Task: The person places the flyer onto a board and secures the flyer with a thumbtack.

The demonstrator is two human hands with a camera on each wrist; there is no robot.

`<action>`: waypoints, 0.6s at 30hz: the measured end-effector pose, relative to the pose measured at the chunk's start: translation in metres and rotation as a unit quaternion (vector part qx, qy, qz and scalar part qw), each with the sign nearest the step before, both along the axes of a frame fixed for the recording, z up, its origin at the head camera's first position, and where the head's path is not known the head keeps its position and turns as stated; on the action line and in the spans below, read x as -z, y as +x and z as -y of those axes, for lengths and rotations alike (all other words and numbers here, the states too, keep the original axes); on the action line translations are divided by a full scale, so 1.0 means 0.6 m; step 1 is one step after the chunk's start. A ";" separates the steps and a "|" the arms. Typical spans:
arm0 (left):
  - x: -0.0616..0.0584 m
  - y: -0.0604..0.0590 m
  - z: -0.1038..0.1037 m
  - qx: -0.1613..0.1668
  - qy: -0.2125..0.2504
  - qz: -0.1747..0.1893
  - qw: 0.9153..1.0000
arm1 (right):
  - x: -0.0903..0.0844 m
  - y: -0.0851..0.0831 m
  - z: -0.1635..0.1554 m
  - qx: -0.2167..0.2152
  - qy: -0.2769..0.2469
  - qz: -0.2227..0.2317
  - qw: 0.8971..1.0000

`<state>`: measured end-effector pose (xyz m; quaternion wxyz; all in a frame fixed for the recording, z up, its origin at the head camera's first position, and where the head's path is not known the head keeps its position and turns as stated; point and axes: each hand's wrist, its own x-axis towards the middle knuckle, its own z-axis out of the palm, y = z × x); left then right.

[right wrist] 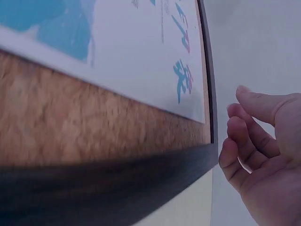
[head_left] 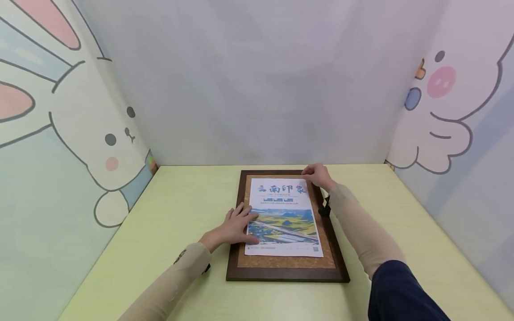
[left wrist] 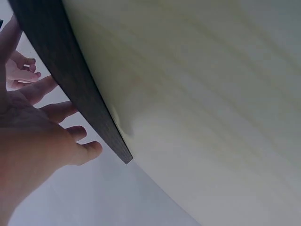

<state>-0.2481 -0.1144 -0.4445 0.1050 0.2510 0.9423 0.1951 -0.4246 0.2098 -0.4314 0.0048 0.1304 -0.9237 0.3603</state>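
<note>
A dark-framed cork board lies flat on the pale green desk, and a printed poster rests on its cork face, squared to the frame. The left hand lies with fingers straight and spread, flat on the poster's left edge, apparently to pin the sheet so it does not slide. The right hand sits at the poster's far right corner, just above the frame's top rail; its fingers are loosely curled, and whether they pinch something small cannot be told. The poster's heading, just left of those right fingers, is in large blue Chinese characters reading roughly "云南印象"; the smaller lines beneath are too fine to read. Below them, beside the left fingers, is a landscape photograph of yellow fields.
</note>
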 end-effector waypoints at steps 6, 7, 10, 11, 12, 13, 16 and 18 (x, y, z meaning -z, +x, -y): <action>-0.003 -0.002 -0.003 -0.001 -0.004 0.006 1.000 | 0.010 -0.020 0.035 0.002 -0.013 0.051 0.999; -0.004 -0.001 -0.003 -0.001 -0.004 0.008 1.000 | 0.010 -0.022 0.041 0.002 -0.014 0.057 0.998; -0.005 0.000 -0.003 -0.001 -0.004 0.009 1.000 | 0.009 -0.023 0.058 -0.001 -0.015 0.069 0.998; -0.004 0.000 -0.003 -0.001 -0.004 0.010 1.000 | 0.009 -0.023 0.063 -0.001 -0.015 0.071 0.997; -0.004 0.000 -0.003 0.000 -0.003 0.009 1.000 | 0.009 -0.023 0.068 -0.002 -0.014 0.072 0.997; -0.003 -0.001 -0.003 0.000 -0.003 0.009 1.000 | 0.009 -0.024 0.072 -0.002 -0.013 0.073 0.997; -0.002 -0.001 -0.003 0.001 -0.004 0.007 1.000 | 0.011 -0.029 0.083 0.001 -0.018 0.079 0.997; -0.002 -0.001 -0.003 0.002 -0.004 0.007 1.000 | 0.014 -0.033 0.089 0.001 -0.022 0.079 0.997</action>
